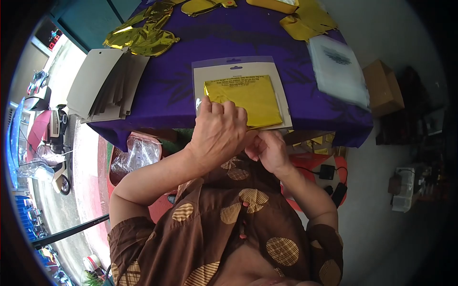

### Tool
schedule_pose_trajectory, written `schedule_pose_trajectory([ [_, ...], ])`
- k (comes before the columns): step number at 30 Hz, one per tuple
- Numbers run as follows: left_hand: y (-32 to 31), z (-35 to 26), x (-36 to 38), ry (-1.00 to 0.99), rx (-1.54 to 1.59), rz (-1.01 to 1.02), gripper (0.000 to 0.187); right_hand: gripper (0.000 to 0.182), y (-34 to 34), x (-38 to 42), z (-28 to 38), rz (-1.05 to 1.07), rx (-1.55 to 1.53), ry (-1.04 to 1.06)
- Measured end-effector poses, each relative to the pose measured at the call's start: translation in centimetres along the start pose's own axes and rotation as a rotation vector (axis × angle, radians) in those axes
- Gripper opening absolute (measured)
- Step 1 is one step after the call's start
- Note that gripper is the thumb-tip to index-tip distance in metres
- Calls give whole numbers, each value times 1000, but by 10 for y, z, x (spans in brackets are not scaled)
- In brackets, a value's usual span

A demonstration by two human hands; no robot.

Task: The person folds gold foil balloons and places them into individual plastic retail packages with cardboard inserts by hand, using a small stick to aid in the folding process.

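Observation:
A clear plastic bag [280,71] lies on the table's near edge, its hang hole pointing away from me. Inside it, a folded gold foil balloon [250,102] rests against a pale backing card [198,74]; dark printed text shows across the top of the foil. My left hand [217,126] lies over the bag's near left part, fingers curled down onto it. Just below the near edge, my right hand [268,150] is closed with its fingertips at the bag's opening end. What exactly those fingertips pinch is partly hidden.
A purple cloth [167,78] covers the table. Backing cards [107,83] are stacked at the left, beneath gold foil balloons [143,38]. Clear bags [338,71] lie at the right, near another gold piece [307,24]. A cardboard box [383,88] stands beyond the right edge.

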State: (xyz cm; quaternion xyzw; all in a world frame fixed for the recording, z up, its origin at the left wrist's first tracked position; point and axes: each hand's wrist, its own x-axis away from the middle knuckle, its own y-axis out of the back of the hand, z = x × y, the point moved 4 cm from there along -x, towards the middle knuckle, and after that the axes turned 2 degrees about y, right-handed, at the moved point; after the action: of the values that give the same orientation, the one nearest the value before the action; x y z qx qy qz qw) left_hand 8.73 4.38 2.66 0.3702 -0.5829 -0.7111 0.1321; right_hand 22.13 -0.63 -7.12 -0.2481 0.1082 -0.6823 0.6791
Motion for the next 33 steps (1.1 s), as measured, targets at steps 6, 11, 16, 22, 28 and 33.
schedule_pose_trajectory([
  [6,2,1,1,-11,-6,-42,40,25,-1,-12,-11,132,-66,-14],
  [11,0,-1,5,40,31,-92,40,21,-3,-9,-9,92,-7,23],
  [16,2,1,8,67,63,-129,42,21,-5,-6,-11,93,-3,17],
  [22,2,1,11,73,37,-77,47,23,-8,-2,-9,92,-12,-33],
  [28,15,2,3,23,116,-74,48,25,0,1,-17,125,-46,-82],
  [33,2,5,-1,7,227,-39,43,23,-3,-2,-21,165,-87,-39],
])
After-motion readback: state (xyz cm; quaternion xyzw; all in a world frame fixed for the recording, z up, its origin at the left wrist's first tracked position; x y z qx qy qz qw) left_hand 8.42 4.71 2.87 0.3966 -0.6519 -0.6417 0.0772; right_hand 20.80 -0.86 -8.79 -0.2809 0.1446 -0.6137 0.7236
